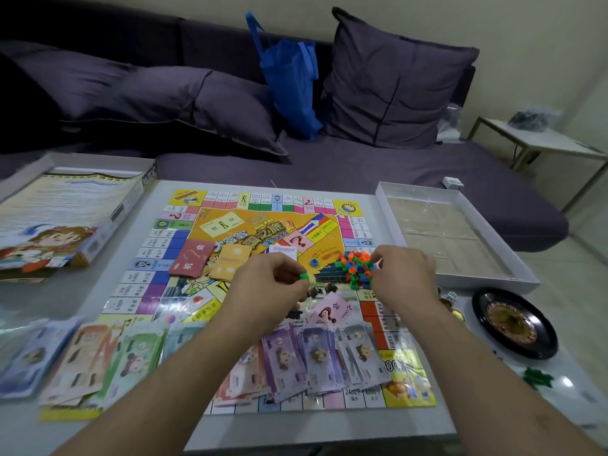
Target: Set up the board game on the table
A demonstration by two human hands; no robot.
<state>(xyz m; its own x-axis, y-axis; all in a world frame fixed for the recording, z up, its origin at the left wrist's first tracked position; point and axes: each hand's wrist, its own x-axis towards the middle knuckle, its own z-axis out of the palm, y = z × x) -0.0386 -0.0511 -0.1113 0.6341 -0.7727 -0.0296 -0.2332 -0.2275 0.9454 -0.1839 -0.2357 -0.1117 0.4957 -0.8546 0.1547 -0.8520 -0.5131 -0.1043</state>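
Box tray (388, 205): clear insert | left hand (273, 278): pinches green piece (303, 276)

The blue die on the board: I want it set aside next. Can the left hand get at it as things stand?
Probably yes. The blue die lies bare on the board, just beyond the left hand, with nothing between. That hand pinches a green piece, though.

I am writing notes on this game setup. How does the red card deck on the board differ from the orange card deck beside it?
The red card deck lies further left, partly over the board's purple edge strip; the orange card deck lies nearer the middle. The red card deck shows white characters on top; the orange card deck shows pale rectangular marks. The left hand reaches beside the orange card deck and stays apart from the red. Both lie flat and tilted.
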